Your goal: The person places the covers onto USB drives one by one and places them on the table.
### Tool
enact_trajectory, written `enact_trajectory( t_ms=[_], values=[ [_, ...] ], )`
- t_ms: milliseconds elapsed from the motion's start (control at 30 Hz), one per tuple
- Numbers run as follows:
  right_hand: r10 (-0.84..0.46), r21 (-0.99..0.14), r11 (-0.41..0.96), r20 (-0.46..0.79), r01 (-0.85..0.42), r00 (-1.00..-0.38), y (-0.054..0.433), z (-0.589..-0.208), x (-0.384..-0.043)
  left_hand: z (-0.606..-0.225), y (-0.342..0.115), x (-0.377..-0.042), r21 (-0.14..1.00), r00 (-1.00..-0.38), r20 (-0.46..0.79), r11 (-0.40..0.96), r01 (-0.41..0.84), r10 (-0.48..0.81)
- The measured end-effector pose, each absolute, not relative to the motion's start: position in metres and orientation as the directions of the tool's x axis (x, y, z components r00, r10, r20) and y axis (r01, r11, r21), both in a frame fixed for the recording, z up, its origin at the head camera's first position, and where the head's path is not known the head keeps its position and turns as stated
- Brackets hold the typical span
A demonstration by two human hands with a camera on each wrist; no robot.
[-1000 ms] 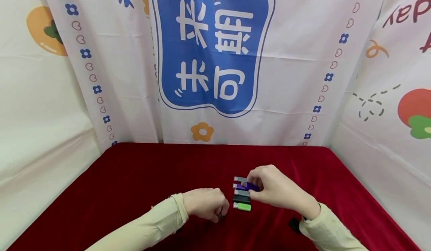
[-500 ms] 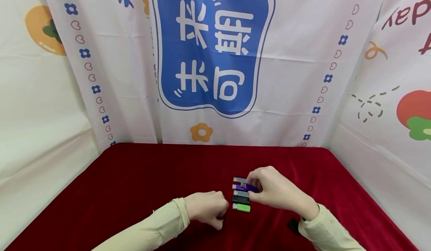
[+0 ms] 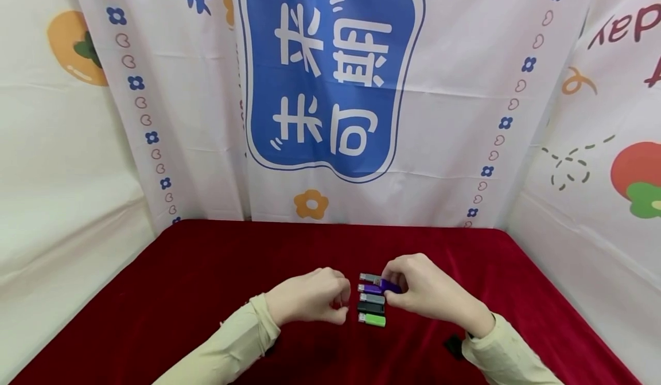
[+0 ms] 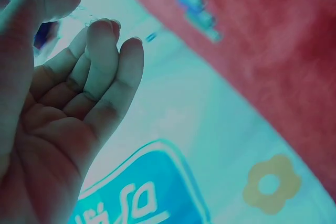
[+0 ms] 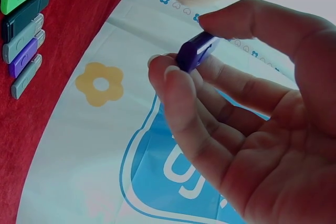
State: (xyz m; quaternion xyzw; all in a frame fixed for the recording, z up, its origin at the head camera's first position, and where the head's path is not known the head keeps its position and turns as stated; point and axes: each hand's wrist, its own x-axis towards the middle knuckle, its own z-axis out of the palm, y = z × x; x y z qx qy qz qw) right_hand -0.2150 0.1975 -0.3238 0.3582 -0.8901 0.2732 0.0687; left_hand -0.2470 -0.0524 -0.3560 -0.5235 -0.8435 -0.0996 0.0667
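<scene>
My right hand point(image 3: 427, 288) pinches a purple USB flash drive point(image 3: 391, 286) between thumb and fingertips, its metal plug pointing left. Close up in the right wrist view, the purple drive point(image 5: 195, 52) is tilted on the fingertips. Just below that hand lies a row of USB flash drives: grey point(image 3: 369, 277), purple point(image 3: 368, 288), grey point(image 3: 372, 298), black point(image 3: 370, 307) and lime green point(image 3: 372, 319). Left of the row hovers my left hand point(image 3: 312, 296). Its fingers bend loosely, and the left wrist view shows a gap between thumb point(image 4: 60, 2) and fingertips, with nothing visibly held.
A red velvet cloth point(image 3: 232, 259) covers the table. Beside the right sleeve lies a small black object point(image 3: 454, 346); another dark item point(image 3: 270, 350) is partly hidden by the left sleeve. White printed curtains point(image 3: 454, 144) enclose the back and sides.
My left hand has risen and moved away from the cloth; its fingers have loosened from a tighter curl. The right hand keeps the purple drive in nearly the same place.
</scene>
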Motion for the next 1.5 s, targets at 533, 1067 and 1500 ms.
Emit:
enact_trajectory(
  t_ms=[533,1067,1500],
  values=[
    [-0.597,-0.394,0.613,0.338,-0.685,-0.728,0.193,-0.329,-0.213,-0.336,-0.065,-0.241,0.116,-0.451,0.317,0.438,0.892,0.835],
    [-0.623,-0.371,0.586,0.363,-0.720,-0.693,0.187,-0.334,-0.214,-0.342,-0.062,-0.244,0.102,-0.457,0.354,0.452,0.886,0.816],
    [-0.658,-0.330,0.539,0.410,-0.775,-0.632,0.181,-0.341,-0.215,-0.344,-0.055,-0.240,0.061,-0.426,0.354,0.434,0.899,0.833]
  ],
)
